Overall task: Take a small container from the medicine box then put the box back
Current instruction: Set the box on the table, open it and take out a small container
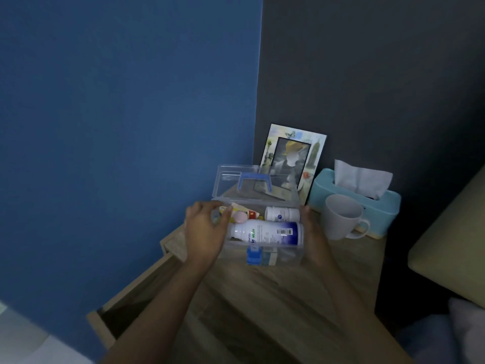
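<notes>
A clear plastic medicine box (286, 254) is set on the wooden tabletop (262, 298) with its lid (228, 179) raised; a blue handle (254, 181) is seen on the lid and a blue latch (253, 254) on the front wall. A large white bottle (265, 233) is laid on its side inside, its blue label printed with a barcode and writing too blurred to be read. A smaller white bottle (282, 214) is laid behind it, beside a pink cap (240, 217) and yellow and red packets (250, 212). The left hand (206, 229) is curled at the box's left end, and a small container (215, 216), partly hidden, is pinched between thumb and fingers. The right hand (311, 232) is pressed flat against the right wall, fingers spread. A framed picture (288, 161), a teal tissue box (380, 206) and a grey mug (341, 216) are ranged close behind and to the right. An open drawer (126, 306) is seen at lower left
</notes>
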